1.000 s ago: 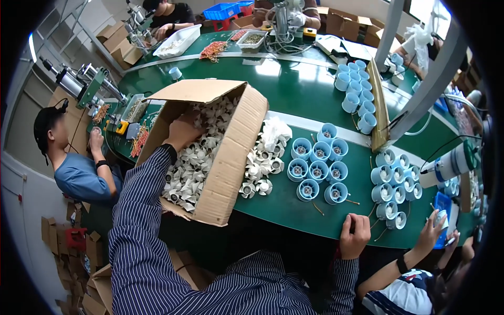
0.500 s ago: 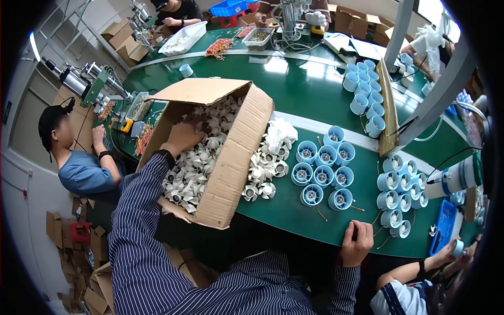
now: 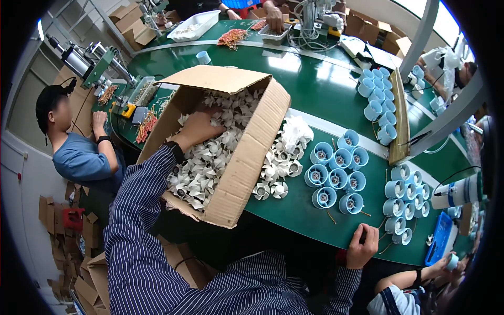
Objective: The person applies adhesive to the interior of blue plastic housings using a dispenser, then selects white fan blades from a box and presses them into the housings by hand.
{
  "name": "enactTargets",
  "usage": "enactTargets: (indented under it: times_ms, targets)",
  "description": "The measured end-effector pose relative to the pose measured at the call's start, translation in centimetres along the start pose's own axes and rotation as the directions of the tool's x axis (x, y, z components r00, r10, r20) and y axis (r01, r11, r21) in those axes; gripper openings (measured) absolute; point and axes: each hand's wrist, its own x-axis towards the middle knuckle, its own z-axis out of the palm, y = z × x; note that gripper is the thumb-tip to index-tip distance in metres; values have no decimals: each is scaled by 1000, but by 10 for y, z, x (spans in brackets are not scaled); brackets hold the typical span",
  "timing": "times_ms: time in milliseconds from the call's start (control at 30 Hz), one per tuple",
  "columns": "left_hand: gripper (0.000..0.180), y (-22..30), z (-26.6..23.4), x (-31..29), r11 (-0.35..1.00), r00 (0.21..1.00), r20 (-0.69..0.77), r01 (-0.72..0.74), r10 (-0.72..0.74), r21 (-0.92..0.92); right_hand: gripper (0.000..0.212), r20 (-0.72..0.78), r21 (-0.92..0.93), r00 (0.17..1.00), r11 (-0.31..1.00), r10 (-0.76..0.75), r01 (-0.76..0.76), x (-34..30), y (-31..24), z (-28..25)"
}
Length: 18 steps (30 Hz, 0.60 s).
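My left hand (image 3: 198, 129) reaches into a tilted, open cardboard box (image 3: 242, 157) heaped with white plastic fan impellers (image 3: 202, 168). Its fingers are partly buried among them, so their grip is hidden. More loose impellers (image 3: 278, 167) and a crumpled white plastic bag (image 3: 296, 132) lie on the green table beside the box. My right hand (image 3: 362, 245) rests at the table's near edge with its fingers curled and nothing visible in them. Ahead of it stands a group of light-blue round fan housings (image 3: 336, 178), open at the top with short wires trailing out.
More blue housings fitted with white impellers (image 3: 401, 197) stand at the right. Another cluster of housings (image 3: 375, 97) lines a wooden strip (image 3: 401, 121) by a metal post. A blue tray (image 3: 439, 239) lies far right. Co-workers sit at left, back and right; a press machine (image 3: 100, 65) stands left.
The view has shifted slightly, so the table things appear farther right. My left hand is still in the box among the impellers. At the back, a co-worker's hand now reaches into a small tray.
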Motion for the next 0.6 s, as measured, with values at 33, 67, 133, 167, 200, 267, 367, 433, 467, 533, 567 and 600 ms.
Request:
enactTargets:
  times_ms: [33, 67, 133, 167, 200, 267, 367, 433, 467, 533, 567, 600]
  targets:
    - [68, 4, -2, 2, 1000, 999, 30, 27, -27, -5, 3, -1, -1, 1000, 1000, -4, 4, 0, 0, 0]
    - [68, 7, -2, 4, 999, 997, 60, 51, -50, -8, 3, -2, 1, 1000, 1000, -6, 6, 0, 0, 1]
    - [68, 1, -2, 4, 999, 998, 59, 11, -9, -37, 3, -7, 3, 1000, 1000, -5, 5, -1, 0, 2]
    - [67, -5, -3, 3, 998, 998, 61, -24, 28, -65, 3, -12, 2, 1000, 1000, -2, 2, -1, 1, 2]
    - [67, -11, -4, 3, 994, 996, 62, -60, 65, -92, 3, -12, 4, 1000, 1000, -10, 11, -1, 1, 2]
    - [66, -13, -15, 3, 985, 996, 83, -13, 27, -175, 3, -9, 7, 1000, 1000, -30, 30, 1, 2, 2]
    - [65, -15, -27, 4, 939, 989, 137, 99, -56, -329, 3, -14, 5, 999, 1000, -29, 29, -1, 4, 1]
    - [61, -12, -29, 2, 960, 995, 90, 55, -32, -274, 3, -12, 5, 999, 1000, -31, 31, -1, 4, 1]
    - [58, -11, -29, 1, 969, 997, 68, 35, -18, -245, 3, -15, 5, 1000, 1000, -26, 27, -1, 4, 0]
    - [58, -4, -22, -3, 985, 997, 70, 36, -24, -170, 3, -22, 5, 1000, 1000, -17, 17, -1, 4, -1]
    - [59, 1, -19, -5, 995, 997, 70, 34, -28, -92, 3, -22, 6, 1000, 1000, -15, 15, -1, 4, 0]
    - [59, 3, -18, -7, 999, 997, 71, 31, -30, -14, 3, -21, 5, 1000, 1000, -21, 21, 0, 2, 0]
